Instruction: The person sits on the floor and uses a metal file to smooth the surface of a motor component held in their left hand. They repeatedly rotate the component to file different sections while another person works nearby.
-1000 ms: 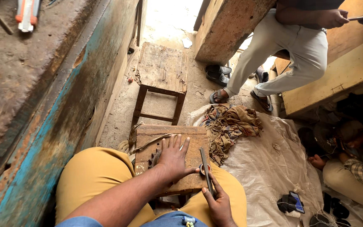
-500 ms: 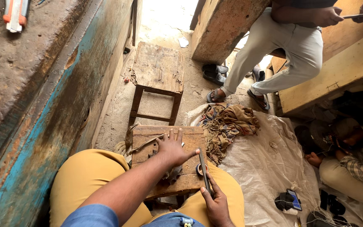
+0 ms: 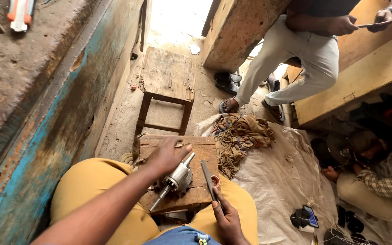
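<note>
Low table [image 3: 200, 149] at lower centre of frame, across your knees. On it: motor armature [image 3: 174, 179], shaft running from upper right to lower left, under your left hand [image 3: 164, 156]. Just right of the armature: flat tool [image 3: 207, 179], its near end in your right hand [image 3: 227, 220]; small ring [image 3: 215, 180] touching its right side. Above the table: stool [image 3: 166, 77]. Right of the table: rag pile [image 3: 241, 136] on a floor sheet [image 3: 277, 181]. Upper right: another person's legs [image 3: 296, 59].
</note>
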